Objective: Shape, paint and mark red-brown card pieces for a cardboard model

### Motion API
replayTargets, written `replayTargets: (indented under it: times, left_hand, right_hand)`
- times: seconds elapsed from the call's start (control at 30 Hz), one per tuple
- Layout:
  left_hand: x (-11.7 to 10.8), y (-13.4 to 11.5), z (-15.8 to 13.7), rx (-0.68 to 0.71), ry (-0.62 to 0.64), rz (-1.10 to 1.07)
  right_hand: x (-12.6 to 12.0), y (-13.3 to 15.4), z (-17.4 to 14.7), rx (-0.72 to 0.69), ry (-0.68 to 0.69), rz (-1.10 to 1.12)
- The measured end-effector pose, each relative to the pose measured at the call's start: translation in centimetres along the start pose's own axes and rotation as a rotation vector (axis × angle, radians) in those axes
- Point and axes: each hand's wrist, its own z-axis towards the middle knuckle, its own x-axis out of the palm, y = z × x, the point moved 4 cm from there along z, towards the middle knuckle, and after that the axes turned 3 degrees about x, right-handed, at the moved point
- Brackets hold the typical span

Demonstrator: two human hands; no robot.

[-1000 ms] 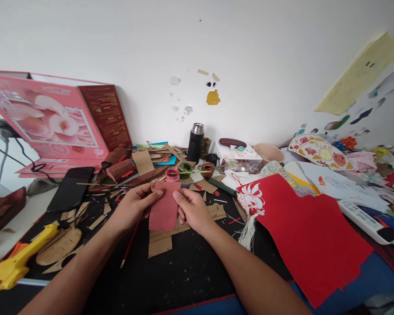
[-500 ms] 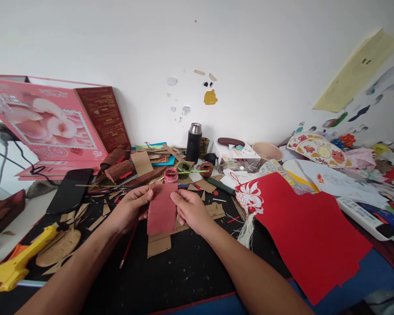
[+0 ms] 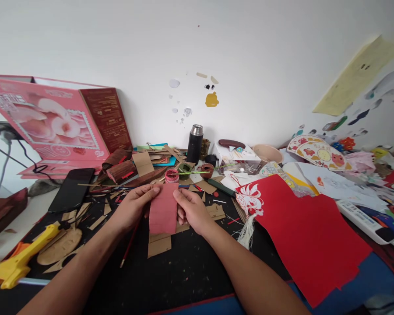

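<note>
Cardboard (image 3: pixel 163 212), dull red, is held up over a black mat (image 3: pixel 190 275). Watching remotely, I see the left hand (image 3: pixel 134 204) pinching its upper left edge and the right hand (image 3: pixel 194 211) its right edge, thumbs over the face, a grip that probably keeps the sheet flat. Whether its lower end touches the brown scrap (image 3: pixel 159 247) beneath, I cannot tell. A pink paint jar (image 3: pixel 171 176) stands open just beyond, presumably for easy reach.

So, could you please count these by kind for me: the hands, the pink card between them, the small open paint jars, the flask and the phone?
Left hand and right hand: 2
Pink card: 1
Pink paint jar, green paint jar, brown paint jar: 3
Black flask: 1
Phone: 1
Total: 8
</note>
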Motion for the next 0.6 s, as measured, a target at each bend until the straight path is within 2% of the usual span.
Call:
replayTargets:
  times: [0.3, 0.47, 0.6]
  left_hand:
    - [1.0, -0.1, -0.6, -0.036, 0.105, -0.075]
    - [1.0, -0.2, -0.3, -0.032, 0.113, -0.100]
    - [1.0, -0.2, -0.3, -0.027, 0.117, -0.104]
  right_hand:
    - [-1.0, -0.4, 0.5, -0.046, -0.106, -0.004]
    - [-1.0, -0.5, 0.6, -0.013, -0.103, -0.003]
    - [-0.7, -0.2, 0.3, -0.055, -0.120, -0.002]
